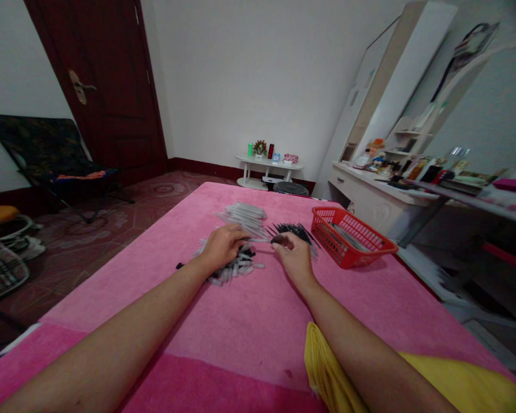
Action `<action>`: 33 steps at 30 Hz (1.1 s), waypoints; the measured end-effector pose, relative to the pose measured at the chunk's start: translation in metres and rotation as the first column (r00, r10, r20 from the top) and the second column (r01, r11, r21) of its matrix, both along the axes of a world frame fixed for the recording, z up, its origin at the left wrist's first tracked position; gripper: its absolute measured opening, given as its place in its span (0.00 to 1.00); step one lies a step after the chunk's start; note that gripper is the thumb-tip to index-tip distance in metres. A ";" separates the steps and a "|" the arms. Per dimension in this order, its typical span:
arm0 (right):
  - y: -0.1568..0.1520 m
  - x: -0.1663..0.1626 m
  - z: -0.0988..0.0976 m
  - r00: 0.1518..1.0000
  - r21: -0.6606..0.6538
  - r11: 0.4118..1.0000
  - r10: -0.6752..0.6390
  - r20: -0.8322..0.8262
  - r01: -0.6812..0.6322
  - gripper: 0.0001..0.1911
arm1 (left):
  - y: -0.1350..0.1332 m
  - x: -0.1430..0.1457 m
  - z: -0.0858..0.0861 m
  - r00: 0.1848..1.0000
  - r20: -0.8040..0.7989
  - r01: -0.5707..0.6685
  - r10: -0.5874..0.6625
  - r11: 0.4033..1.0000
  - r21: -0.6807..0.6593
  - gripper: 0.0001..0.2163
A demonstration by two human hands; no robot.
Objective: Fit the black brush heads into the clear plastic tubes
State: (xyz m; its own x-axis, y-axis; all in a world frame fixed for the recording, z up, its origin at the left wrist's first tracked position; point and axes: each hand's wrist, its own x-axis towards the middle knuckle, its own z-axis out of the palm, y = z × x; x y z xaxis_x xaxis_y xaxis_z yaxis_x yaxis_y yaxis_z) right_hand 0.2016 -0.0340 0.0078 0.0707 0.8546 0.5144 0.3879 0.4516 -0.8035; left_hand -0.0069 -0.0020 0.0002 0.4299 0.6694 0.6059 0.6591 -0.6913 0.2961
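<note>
My left hand (226, 246) pinches one end of a thin clear pen barrel (261, 240). The barrel lies level between my two hands, its other end at the fingertips of my right hand (296, 258). A small dark piece shows at those right fingertips; its exact kind is too small to tell. Just beyond my left hand is a stack of clear pen barrels (243, 215). Under and beside that hand lie loose clear pen caps (230, 272), with small black pieces (247, 252) among them. Thin black pen refills (296, 231) lie in a pile behind my right hand.
A red plastic basket (346, 261) with pens (350, 238) in it stands right of the refills. Everything rests on a pink cloth (236, 338). Yellow fabric (327, 367) lies by my right forearm. Farther off are a folding chair (64, 155) and a cluttered dresser (382, 192).
</note>
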 end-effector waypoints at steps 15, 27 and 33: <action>0.002 0.000 -0.003 1.000 0.002 1.000 -0.003 0.013 0.003 0.06 | -0.001 0.000 0.000 1.000 -0.016 0.019 -0.019 1.000 0.013 0.09; 0.003 0.002 -0.012 0.988 -0.136 0.988 0.096 0.120 -0.079 0.17 | -0.004 0.001 0.003 1.000 -0.026 0.017 -0.015 0.997 0.073 0.09; 0.003 0.004 -0.012 0.983 -0.093 0.993 0.089 0.158 -0.075 0.12 | -0.004 0.001 0.003 1.000 -0.011 0.020 -0.020 0.998 0.064 0.09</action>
